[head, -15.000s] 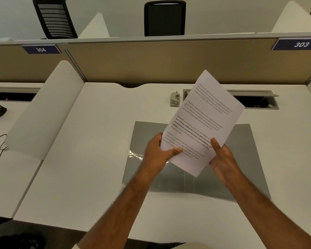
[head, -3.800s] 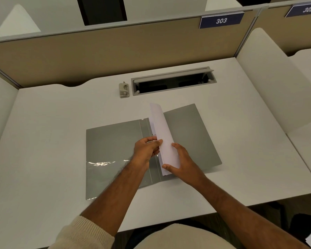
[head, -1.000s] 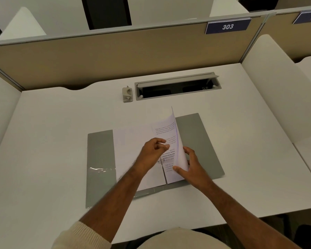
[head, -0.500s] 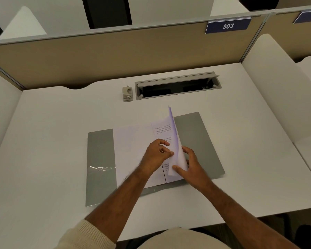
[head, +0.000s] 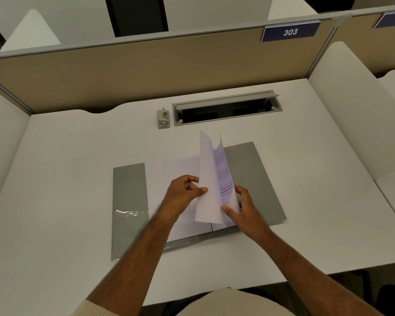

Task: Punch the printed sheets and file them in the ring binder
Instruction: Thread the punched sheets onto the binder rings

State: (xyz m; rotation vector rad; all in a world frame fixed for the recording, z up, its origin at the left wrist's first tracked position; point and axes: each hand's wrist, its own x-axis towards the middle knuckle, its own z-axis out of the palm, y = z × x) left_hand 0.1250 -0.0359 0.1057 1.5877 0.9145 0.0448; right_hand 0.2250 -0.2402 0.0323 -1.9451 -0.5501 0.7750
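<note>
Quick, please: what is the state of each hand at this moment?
Left hand: closed, pinching the upright sheet at its left edge.
Right hand: open, fingers spread, thumb pressing the sheets' lower corner.

you've got a white desk [head: 66, 179] with a tan divider panel [head: 146, 71] running along its far edge. a blue plate reading 303 [head: 290, 31] hangs on that panel at the far right. there's a grey cable hatch [head: 226, 108] sunk into the desk near the far side, lid propped open. white side screens stand on your right [head: 351, 110] and left [head: 0, 142]. a black chair back [head: 137, 14] shows beyond the panel.
</note>
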